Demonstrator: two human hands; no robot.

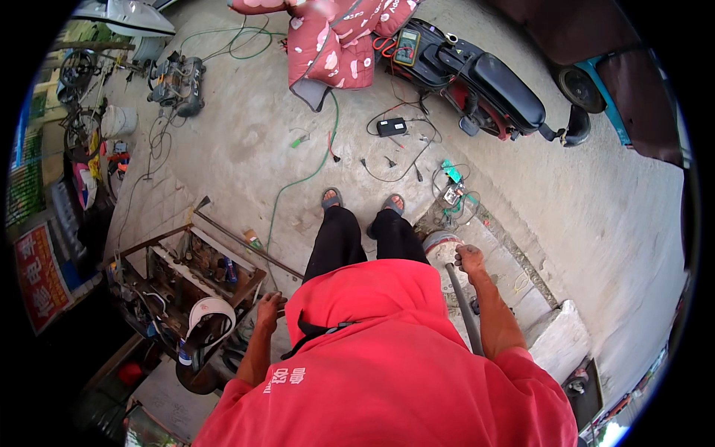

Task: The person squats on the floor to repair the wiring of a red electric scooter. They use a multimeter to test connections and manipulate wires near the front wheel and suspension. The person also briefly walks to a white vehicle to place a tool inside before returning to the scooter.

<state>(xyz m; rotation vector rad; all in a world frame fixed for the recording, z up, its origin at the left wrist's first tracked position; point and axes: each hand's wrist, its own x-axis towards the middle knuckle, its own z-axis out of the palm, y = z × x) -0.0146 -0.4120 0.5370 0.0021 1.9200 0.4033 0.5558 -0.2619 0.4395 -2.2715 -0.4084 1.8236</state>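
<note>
Fingers of the right hand (471, 259) sit half curled, and I cannot tell from my end whether they enclose anything; those of the left hand (269, 307) are bent too, their contents equally unclear to me. Taking the scooter (506, 89) as my landmark, both hands are well apart from it, on the wearer's side. A grey metal tube (463, 309) slants just beside the right hand, nearer the scooter than the open wooden tool crate (249, 286) by the left hand. Between the scooter and the sandalled feet (331, 198), a black box (391, 127) lies among loose cables (418, 176); a multimeter (406, 48) sits at the scooter's end, beside a red quilted cover (331, 48). I read the step as a pause, no grip settled. In my judgement, moving toward the scooter calls for careful footing around those cables, and any pickup for spreading the fingers first.
</note>
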